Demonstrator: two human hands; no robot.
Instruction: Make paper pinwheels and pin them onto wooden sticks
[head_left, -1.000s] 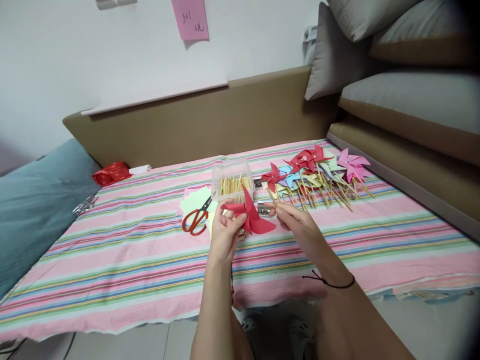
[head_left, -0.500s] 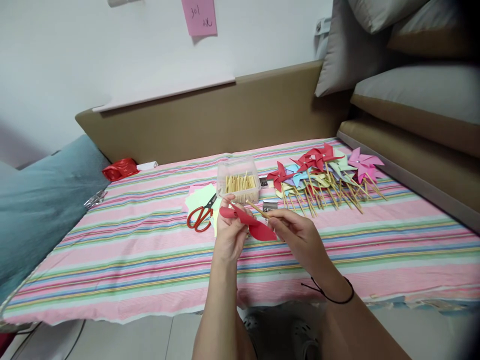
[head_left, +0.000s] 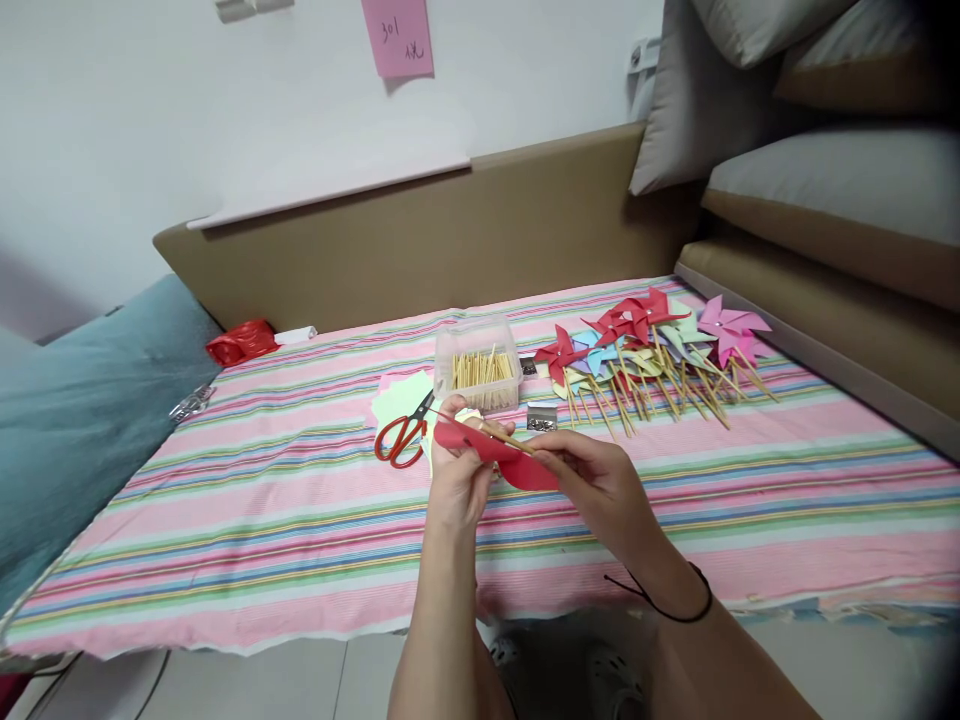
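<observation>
A red paper pinwheel [head_left: 526, 472] is pinched in my left hand [head_left: 459, 474], its folded blades seen nearly edge-on. Between thumb and fingers, my right hand [head_left: 596, 480] grips a thin wooden stick [head_left: 511, 440], which lies along the back of the pinwheel with its far end close to my left fingers. Whether stick and paper are joined is hidden. Just beyond my hands stands a clear plastic box [head_left: 480, 334] of short wooden sticks [head_left: 482, 369]. Scissors [head_left: 403, 437] with red handles rest left of my left hand, partly on pale paper sheets [head_left: 399, 398].
Many finished pinwheels [head_left: 645, 330] on sticks lie piled at the right. Small packets of metal parts [head_left: 541, 418] sit by the box. A red plastic bag [head_left: 241, 343] and metal clips [head_left: 191, 402] are far left. Cushions [head_left: 832, 190] are stacked at the right edge.
The stick has come down and left against the pinwheel, with my right hand bringing it closer. The red paper has tilted flatter in my left hand.
</observation>
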